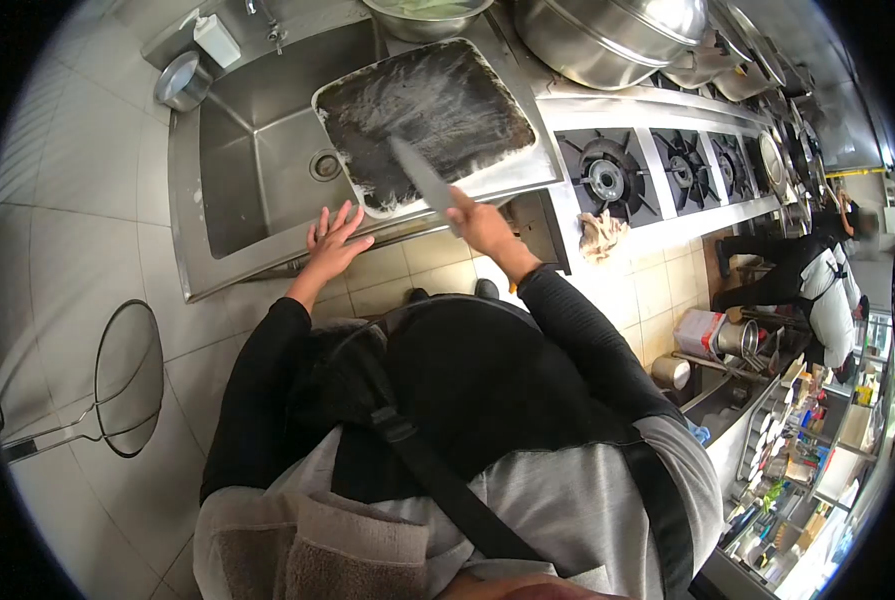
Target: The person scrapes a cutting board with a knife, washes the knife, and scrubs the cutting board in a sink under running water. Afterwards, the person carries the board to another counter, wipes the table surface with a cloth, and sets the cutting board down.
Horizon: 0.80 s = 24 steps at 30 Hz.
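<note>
In my right hand (485,228) is a knife (422,175) with a broad blade, its tip pointing up and left over a worn cutting board (427,110). The board has a dark, scraped face and whitish edges. It lies across the right part of the sink (252,225) and the counter beside it. My left hand (334,243) rests at the sink's front rim, close to the board's near left corner, with fingers spread and nothing in them.
A metal pot (182,82) and a white bottle (215,40) stand by the faucet (275,35). A bowl of greens (427,18) sits behind the board. Gas burners (607,178) line the right, with a crumpled cloth (602,238) at their edge. Another person (817,275) works farther right.
</note>
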Each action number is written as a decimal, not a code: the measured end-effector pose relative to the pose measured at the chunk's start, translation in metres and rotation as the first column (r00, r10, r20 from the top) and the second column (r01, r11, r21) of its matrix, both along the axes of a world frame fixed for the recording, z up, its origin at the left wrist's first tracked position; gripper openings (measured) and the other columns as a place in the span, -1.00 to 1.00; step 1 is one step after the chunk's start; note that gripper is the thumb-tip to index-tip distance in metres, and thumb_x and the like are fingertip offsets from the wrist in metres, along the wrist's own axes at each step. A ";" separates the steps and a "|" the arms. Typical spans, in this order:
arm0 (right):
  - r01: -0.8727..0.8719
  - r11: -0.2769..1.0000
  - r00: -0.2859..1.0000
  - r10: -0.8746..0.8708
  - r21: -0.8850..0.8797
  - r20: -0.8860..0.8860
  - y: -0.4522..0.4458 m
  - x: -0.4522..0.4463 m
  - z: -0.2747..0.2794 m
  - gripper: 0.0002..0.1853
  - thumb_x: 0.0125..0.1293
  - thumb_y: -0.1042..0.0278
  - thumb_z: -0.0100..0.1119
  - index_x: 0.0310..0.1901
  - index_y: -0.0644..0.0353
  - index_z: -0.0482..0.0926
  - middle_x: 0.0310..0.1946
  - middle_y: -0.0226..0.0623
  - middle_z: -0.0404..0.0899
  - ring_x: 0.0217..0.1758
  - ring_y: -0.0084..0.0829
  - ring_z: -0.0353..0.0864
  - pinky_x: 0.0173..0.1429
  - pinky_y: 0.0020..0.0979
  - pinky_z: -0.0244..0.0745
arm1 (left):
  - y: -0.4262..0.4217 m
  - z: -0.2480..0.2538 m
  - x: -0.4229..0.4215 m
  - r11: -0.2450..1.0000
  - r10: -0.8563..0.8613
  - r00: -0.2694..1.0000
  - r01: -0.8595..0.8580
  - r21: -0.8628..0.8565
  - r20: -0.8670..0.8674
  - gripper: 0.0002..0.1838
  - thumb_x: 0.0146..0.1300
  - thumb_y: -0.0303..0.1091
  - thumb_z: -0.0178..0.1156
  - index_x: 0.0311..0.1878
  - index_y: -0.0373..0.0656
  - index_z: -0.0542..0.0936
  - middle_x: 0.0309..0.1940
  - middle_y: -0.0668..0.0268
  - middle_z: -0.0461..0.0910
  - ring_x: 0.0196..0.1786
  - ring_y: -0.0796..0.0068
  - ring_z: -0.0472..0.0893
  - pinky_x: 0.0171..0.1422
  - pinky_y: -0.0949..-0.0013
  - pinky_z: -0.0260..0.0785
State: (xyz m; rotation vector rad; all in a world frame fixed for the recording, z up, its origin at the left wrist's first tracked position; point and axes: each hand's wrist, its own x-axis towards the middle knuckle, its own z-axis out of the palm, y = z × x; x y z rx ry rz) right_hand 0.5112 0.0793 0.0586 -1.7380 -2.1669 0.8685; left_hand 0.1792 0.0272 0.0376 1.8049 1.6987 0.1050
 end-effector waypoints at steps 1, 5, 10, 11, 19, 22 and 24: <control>-0.068 0.997 0.995 0.070 0.028 -0.073 -0.001 -0.005 0.000 -0.44 0.49 -0.06 0.01 0.44 -0.11 0.35 -0.09 0.19 0.66 0.05 0.21 0.62 0.16 0.03 0.51 | -0.001 -0.003 -0.001 1.000 -0.001 1.000 0.001 0.008 0.013 -0.18 0.30 0.39 0.06 0.58 0.36 0.20 0.67 0.49 -0.11 0.69 0.12 -0.32 0.62 -0.12 -0.59; 0.249 0.969 0.944 -0.243 -0.003 -0.221 0.042 0.089 0.010 -0.46 0.48 -0.03 0.05 0.41 -0.02 0.40 -0.06 0.03 0.71 0.02 -0.05 0.73 0.08 -0.12 0.60 | -0.001 0.001 0.000 1.000 0.007 1.000 -0.008 0.015 0.014 -0.17 0.29 0.40 0.07 0.58 0.35 0.21 0.67 0.49 -0.10 0.69 0.13 -0.31 0.62 -0.12 -0.59; 0.401 0.913 0.916 -0.398 0.078 -0.049 0.052 0.084 -0.018 -0.42 0.47 0.09 0.07 0.44 0.11 0.28 -0.14 0.25 0.67 -0.08 0.17 0.70 0.03 0.00 0.58 | -0.001 0.002 0.003 1.000 0.011 1.000 -0.011 0.000 0.008 -0.18 0.30 0.39 0.07 0.57 0.36 0.22 0.67 0.51 -0.11 0.69 0.15 -0.31 0.62 -0.09 -0.59; 0.506 0.808 0.812 -0.564 -0.304 -0.149 0.038 0.054 0.049 -0.39 0.45 0.13 0.11 0.46 0.07 0.23 -0.10 0.28 0.64 0.03 0.25 0.62 0.14 0.03 0.51 | 0.001 0.001 0.001 1.000 0.009 1.000 -0.009 0.003 0.005 -0.18 0.30 0.39 0.07 0.57 0.37 0.22 0.67 0.51 -0.11 0.69 0.15 -0.31 0.62 -0.09 -0.59; 0.420 0.837 0.829 -0.511 -0.351 -0.227 0.055 0.118 0.011 -0.46 0.51 0.11 0.04 0.47 -0.10 0.30 0.01 0.19 0.64 -0.01 0.10 0.70 0.04 -0.12 0.59 | 0.002 0.000 0.001 1.000 0.019 1.000 -0.019 -0.003 0.002 -0.19 0.30 0.37 0.10 0.57 0.36 0.23 0.67 0.50 -0.10 0.69 0.15 -0.31 0.63 -0.06 -0.59; 0.110 0.994 0.991 -0.110 -0.006 -0.080 0.057 0.075 0.000 -0.42 0.48 0.05 0.06 0.46 0.03 0.31 0.00 0.19 0.64 0.16 0.08 0.63 0.23 -0.09 0.50 | 0.001 0.008 0.004 0.999 0.034 0.999 -0.034 -0.001 0.040 -0.21 0.32 0.35 0.09 0.57 0.36 0.24 0.67 0.49 -0.11 0.69 0.16 -0.32 0.63 -0.06 -0.59; 0.038 0.997 0.992 -0.029 0.073 -0.122 0.062 0.075 0.004 -0.43 0.47 0.03 0.06 0.43 0.08 0.35 0.00 0.21 0.63 0.19 0.13 0.59 0.25 -0.06 0.48 | 0.000 0.006 0.003 0.998 0.055 0.996 -0.055 -0.008 0.074 -0.22 0.32 0.35 0.09 0.56 0.35 0.25 0.67 0.48 -0.10 0.69 0.17 -0.33 0.63 -0.07 -0.59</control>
